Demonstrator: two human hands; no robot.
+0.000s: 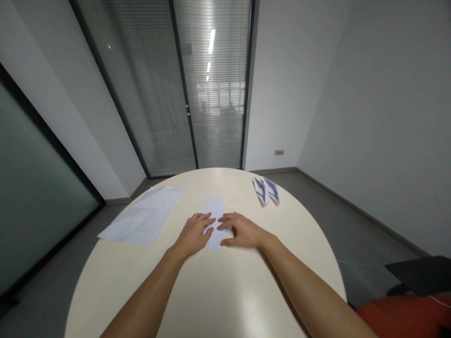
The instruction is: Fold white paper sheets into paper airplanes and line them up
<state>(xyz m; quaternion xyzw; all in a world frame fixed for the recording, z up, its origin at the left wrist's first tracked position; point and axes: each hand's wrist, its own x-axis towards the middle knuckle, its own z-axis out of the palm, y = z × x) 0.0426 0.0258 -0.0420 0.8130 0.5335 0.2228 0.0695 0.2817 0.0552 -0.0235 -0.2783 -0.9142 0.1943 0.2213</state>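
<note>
A small folded sheet of white paper (214, 241) lies flat on the round table between my hands. My left hand (196, 233) rests at its left side, fingers apart and fingertips on the paper. From the right, my right hand (242, 230) reaches over the paper's other edge, its thumb and fingers spread and curved. Neither hand is closed around the paper. Parts of both side edges are hidden under the fingers.
Larger creased white sheets (144, 218) lie at the table's left. A folded paper piece with dark printed patches (267, 190) stands near the far right edge of the cream table (207, 291). A red chair (401, 317) and a black flat object (421, 274) are at the lower right.
</note>
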